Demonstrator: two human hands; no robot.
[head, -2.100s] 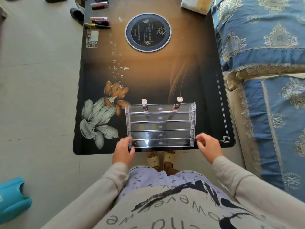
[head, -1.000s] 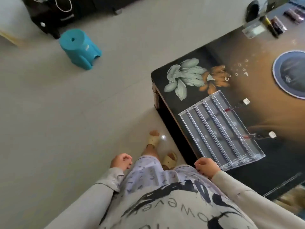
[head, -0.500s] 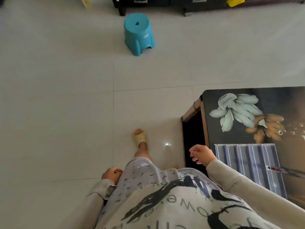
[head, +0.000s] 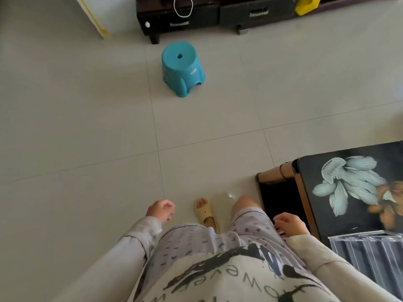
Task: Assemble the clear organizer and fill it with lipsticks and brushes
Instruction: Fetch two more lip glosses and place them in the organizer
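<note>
The clear organizer point(head: 370, 256) with its ribbed dividers lies on the dark flower-printed table point(head: 327, 214) at the lower right edge of the view, partly cut off by the frame. No lipsticks or brushes show. My left hand point(head: 161, 210) hangs over the floor, fingers loosely curled, holding nothing. My right hand point(head: 289, 224) sits at my hip beside the table's corner, fingers curled and empty, apart from the organizer.
A teal plastic stool point(head: 182, 67) stands on the tiled floor ahead. A dark low cabinet point(head: 196, 16) with a white cord runs along the far wall, a yellow object point(head: 307, 4) at its right. My sandalled foot point(head: 205, 212) is below.
My view has swung left, away from the table toward the floor and stool. Both hands have left the organizer and dropped to my sides; the organizer has slid to the frame's right edge.
</note>
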